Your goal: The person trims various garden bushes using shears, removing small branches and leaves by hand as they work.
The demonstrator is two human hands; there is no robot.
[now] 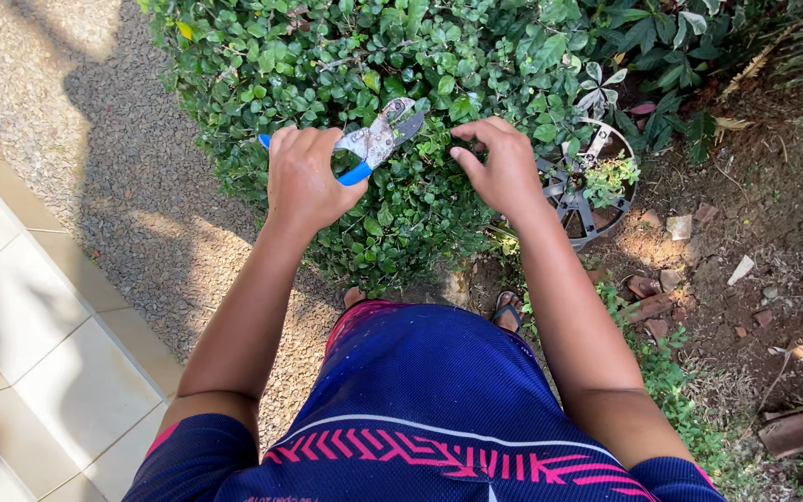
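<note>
My left hand point(304, 177) grips pruning shears point(378, 139) with blue handles; the worn metal blades point up and to the right over a low green bush point(374, 65). Just right of the blades, my right hand point(504, 167) pinches into the leaves at the top of the bush, fingers bent on the foliage. What the fingertips hold is hidden among the leaves.
A round metal wheel-like frame point(583, 200) lies under the bush at the right. Bare soil with broken bricks and stones point(699, 270) spreads to the right. Gravel point(104, 139) and pale paving tiles point(20, 316) lie to the left. My sandalled feet point(506, 310) stand against the bush.
</note>
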